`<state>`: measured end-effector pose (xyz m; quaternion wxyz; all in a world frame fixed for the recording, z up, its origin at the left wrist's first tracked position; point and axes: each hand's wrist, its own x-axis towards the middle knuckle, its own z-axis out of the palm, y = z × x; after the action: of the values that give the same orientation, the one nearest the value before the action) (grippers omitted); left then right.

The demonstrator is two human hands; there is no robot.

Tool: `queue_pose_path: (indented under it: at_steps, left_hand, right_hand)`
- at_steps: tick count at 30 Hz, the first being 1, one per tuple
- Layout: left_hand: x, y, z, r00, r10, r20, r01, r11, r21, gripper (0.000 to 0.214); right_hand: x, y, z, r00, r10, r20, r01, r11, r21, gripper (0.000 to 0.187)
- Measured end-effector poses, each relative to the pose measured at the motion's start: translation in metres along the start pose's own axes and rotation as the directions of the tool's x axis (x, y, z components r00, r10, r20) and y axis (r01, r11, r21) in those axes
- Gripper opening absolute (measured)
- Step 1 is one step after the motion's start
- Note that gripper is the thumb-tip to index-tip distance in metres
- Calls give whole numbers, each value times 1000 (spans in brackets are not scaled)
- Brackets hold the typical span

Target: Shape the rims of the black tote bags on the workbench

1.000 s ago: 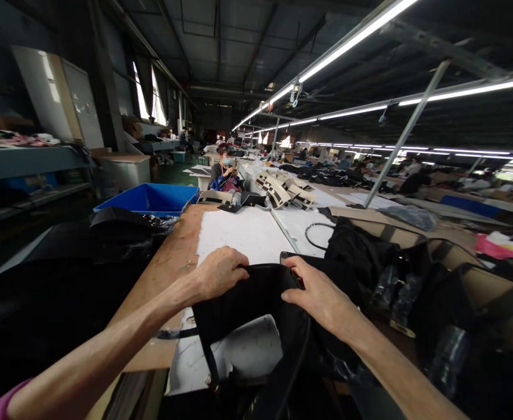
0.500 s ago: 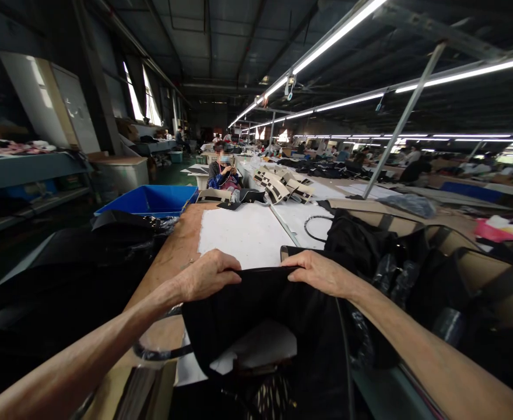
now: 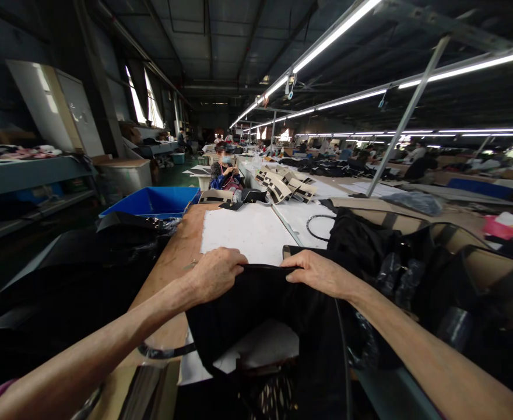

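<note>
In the head view, a black fabric bag hangs spread at the near end of the table, its upper edge level between my hands. My left hand pinches that edge on the left, fingers curled over it. My right hand is closed on the same edge further right, thumb beneath and fingers on top. A dark strap handle in clear wrap loops out at the bag's left. White sheet material lies on the table just beyond the edge.
More black bags with tan linings are heaped at the right. A blue bin stands at the left, behind dark wrapped pieces. Patterned beige pieces lie further up the table, near a seated person. A metal post rises at the right.
My left hand has shifted slightly right and up along the bag's edge, and its fingers are more closed over it. My right hand keeps its grip in nearly the same place.
</note>
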<state>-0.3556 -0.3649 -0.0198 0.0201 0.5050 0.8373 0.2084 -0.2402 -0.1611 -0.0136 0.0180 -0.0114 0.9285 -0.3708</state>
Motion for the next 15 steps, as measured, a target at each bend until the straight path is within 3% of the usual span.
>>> queue_pose_path:
  at_steps: [4, 11, 15]
  left_hand:
    - [9, 10, 10, 999, 12, -31, -13, 1000, -21, 22]
    - [33, 11, 15, 995, 71, 68, -48, 955, -292, 24]
    - [45, 18, 17, 983, 144, 109, -100, 937, -335, 24]
  right_hand:
    - [-1, 1, 0, 1000, 1, -24, -2, 1000, -25, 20]
    - [-1, -2, 2, 997, -42, -68, 33, 991, -128, 15]
    - [-3, -2, 3, 995, -16, -99, 0, 986, -167, 16]
